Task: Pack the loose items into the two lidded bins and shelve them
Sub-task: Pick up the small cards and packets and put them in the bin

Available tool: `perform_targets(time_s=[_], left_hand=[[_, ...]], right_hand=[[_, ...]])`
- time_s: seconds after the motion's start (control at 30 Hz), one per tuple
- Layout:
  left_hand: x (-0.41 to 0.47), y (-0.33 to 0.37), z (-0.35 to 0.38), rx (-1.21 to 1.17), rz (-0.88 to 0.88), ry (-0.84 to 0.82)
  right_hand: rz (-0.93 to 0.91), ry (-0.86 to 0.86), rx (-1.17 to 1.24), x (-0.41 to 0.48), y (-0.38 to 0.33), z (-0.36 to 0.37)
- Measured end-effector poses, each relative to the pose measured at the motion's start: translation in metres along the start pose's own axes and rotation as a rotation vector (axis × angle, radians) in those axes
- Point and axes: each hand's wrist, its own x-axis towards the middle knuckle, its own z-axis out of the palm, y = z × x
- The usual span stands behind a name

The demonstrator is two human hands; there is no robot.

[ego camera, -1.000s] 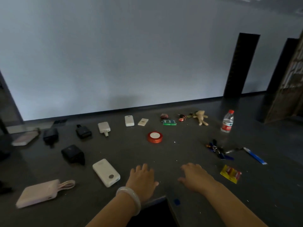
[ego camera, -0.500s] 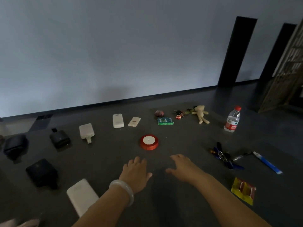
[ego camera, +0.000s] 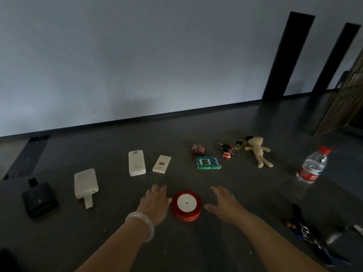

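You're bracketing the spool with left hand and right hand, both hands loose-fingered and holding nothing, probably lining up a two-sided pickup off the floor.

The blue strap with key rings was blurred and was cut off by the lower edge. A metallic item beside it was clipped by the right edge and could not be identified. A dark shape was cropped at the bottom-left corner. The bottle label could not be read.
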Motion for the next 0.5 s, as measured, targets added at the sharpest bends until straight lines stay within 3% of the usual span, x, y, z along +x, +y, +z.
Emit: perform_targets(time_s=[0.17, 0.33, 0.5], left_hand=[[0.075, -0.015, 0.013, 0.043, -0.004, -0.001], [0.146, -0.035, 0.029, 0.042, -0.063, 0.101], [0.192, -0.041, 0.043, -0.03, -0.124, 0.103]], right_hand=[[-0.005, 0.064, -0.048, 0.089, 0.01, -0.013], [-0.01, 0.132, -0.174, 0.178, 0.023, -0.02], [-0.031, 0.096, -0.282, 0.231, 0.029, -0.019]])
